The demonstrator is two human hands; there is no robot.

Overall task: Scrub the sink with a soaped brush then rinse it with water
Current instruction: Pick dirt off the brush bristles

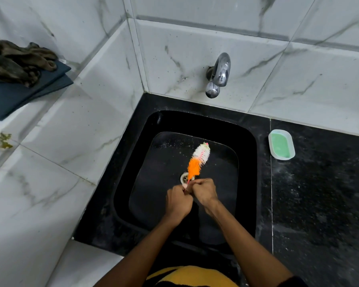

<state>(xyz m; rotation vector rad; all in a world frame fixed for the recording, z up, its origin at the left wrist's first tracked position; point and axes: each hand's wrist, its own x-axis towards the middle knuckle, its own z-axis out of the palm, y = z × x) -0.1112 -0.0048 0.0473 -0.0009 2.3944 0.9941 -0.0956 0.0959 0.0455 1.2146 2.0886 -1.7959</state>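
A black square sink (247, 154) is set in a black stone counter, with a metal drain (183, 176) in its middle. Over the basin I hold a bottle brush (198, 160) with orange and white bristles, its head pointing up and away toward the far wall. My left hand (178, 204) and my right hand (204, 192) are both closed around the brush's handle, side by side just in front of the drain. The handle is hidden inside my fingers. A chrome tap (218, 75) sticks out of the marble wall above the sink; no water runs from it.
A white dish of green soap (281, 144) sits on the black counter (319, 193) right of the sink. Marble tile walls close in the left and back. Folded dark cloths (19, 79) lie on a ledge at the far left.
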